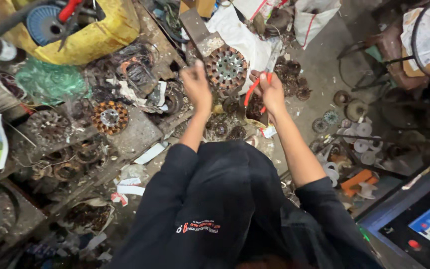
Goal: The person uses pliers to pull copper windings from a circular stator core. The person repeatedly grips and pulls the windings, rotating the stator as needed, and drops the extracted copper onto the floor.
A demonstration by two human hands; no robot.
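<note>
Red-handled metal cutters (256,92) sit gripped in the person's right hand (270,91), fingers wrapped around the handles, blades pointing up toward a round motor stator with copper windings (226,68). Just left, the left hand (196,83) is raised and blurred, fingers curled closed; whether it holds anything cannot be told. The stator rests just beyond both hands on a littered workbench (140,134). Farther left lies another copper-wound stator (109,117), and beyond it a yellow tub (100,35).
</note>
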